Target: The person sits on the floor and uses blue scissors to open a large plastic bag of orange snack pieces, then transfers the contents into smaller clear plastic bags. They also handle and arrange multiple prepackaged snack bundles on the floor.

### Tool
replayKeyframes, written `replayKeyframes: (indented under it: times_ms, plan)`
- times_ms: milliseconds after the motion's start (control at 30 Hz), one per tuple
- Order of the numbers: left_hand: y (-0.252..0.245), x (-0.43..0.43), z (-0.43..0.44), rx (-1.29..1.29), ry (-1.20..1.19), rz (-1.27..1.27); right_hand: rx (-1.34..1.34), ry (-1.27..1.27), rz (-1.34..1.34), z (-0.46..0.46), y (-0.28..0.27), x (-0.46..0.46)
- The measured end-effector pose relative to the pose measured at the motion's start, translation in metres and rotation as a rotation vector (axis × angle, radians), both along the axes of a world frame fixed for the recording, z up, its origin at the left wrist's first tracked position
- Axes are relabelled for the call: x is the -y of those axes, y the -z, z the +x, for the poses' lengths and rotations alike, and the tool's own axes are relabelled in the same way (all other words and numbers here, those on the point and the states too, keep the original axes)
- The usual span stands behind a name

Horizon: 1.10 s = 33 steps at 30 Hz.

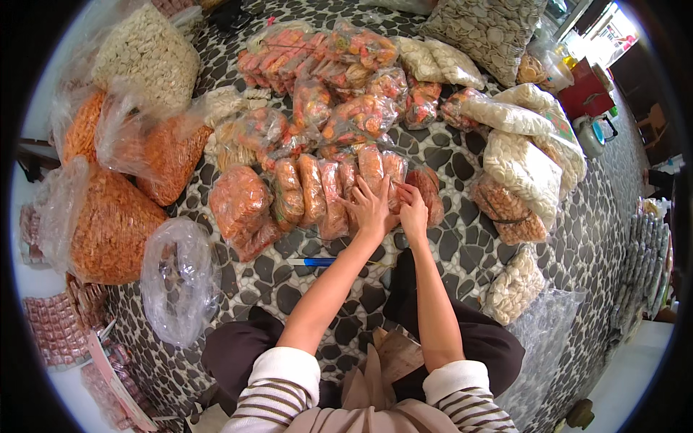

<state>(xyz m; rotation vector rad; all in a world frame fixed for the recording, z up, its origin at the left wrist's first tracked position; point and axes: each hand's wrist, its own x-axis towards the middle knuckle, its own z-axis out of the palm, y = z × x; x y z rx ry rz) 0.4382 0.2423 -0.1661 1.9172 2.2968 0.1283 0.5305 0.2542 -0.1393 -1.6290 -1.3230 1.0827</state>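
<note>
Just ahead of me on the patterned floor lies a row of clear plastic packs of orange snacks (pixel 311 189). My left hand (pixel 369 208) rests with spread fingers on the packs at the row's right part. Beside it, my right hand (pixel 412 210) has its fingertips pinched together at a pack (pixel 394 168); whether they grip its plastic or a thin tie is too small to tell. A darker reddish pack (pixel 427 195) lies just right of that hand. Left of my left forearm is a blue-handled cutter or knife (pixel 316 262), lying flat on the floor.
Large bags of orange snacks (pixel 113 227) and a pale-cracker bag (pixel 146 59) stand left, near a crumpled clear bag (pixel 178 281). More filled packs (pixel 357 116) lie beyond the row. White-cracker bags (pixel 522 170) and a loose plastic sheet (pixel 547 330) are right; a kettle (pixel 590 135) stands farther off.
</note>
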Motion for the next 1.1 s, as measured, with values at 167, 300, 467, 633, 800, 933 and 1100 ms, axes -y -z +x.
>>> replayKeyframes:
  times_ms: [167, 300, 467, 633, 800, 933, 1100]
  plan:
    - [0.015, -0.039, 0.008, -0.338, -0.141, 0.235, 0.03, -0.034, 0.102, 0.007, 0.002, 0.002]
    - [-0.022, -0.069, 0.016, -0.007, -0.111, -0.354, 0.391, 0.044, 0.209, 0.014, 0.005, 0.007]
    - [-0.037, -0.043, 0.023, -0.018, -0.143, -0.207, 0.735, 0.238, 0.211, 0.014, 0.004, 0.015]
    - [-0.034, -0.03, 0.011, 0.138, -0.108, -0.12, 0.723, 0.273, -0.018, 0.02, 0.002, 0.02]
    - [-0.037, -0.02, 0.008, 0.11, -0.094, -0.111, 0.69, 0.001, 0.216, 0.007, 0.012, 0.03]
    - [-0.031, -0.018, 0.005, 0.107, -0.045, -0.11, 0.532, 0.065, 0.008, 0.01, 0.015, 0.029]
    - [-0.035, -0.023, -0.013, 0.233, -0.089, -0.021, 0.768, 0.163, 0.18, 0.019, -0.009, 0.01]
